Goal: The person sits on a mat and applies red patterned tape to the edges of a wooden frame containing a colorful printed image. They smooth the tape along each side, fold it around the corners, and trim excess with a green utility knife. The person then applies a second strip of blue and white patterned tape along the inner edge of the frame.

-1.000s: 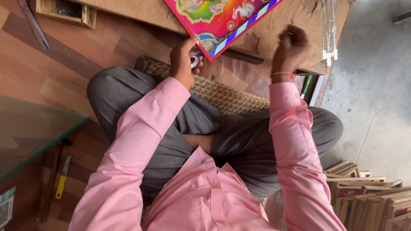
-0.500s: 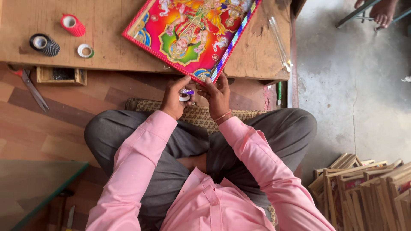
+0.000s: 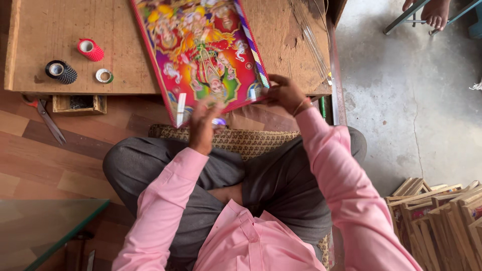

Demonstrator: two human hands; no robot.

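A brightly coloured picture (image 3: 203, 55) with a red border lies tilted on a low wooden table (image 3: 50, 45), its near edge hanging over the table's front. My left hand (image 3: 203, 125) sits under that near edge and holds a small tape roll (image 3: 219, 122). A white strip (image 3: 181, 109) hangs on the picture's lower left corner. My right hand (image 3: 283, 93) grips the picture's lower right corner, where a patterned trim strip (image 3: 251, 42) runs along the side. I sit cross-legged in grey trousers and a pink shirt.
Three small tape rolls, red (image 3: 90, 49), black (image 3: 61, 71) and white (image 3: 104, 76), stand on the table's left part. Scissors (image 3: 47, 118) lie on the floor beneath it. A glass sheet (image 3: 40, 228) is lower left, stacked wooden frames (image 3: 442, 221) lower right, another person's foot (image 3: 434, 12) upper right.
The view has tipped forward, showing more of the table. My right hand moved from beside the left hand out to the picture's right corner. A white strip now shows at the lower left corner.
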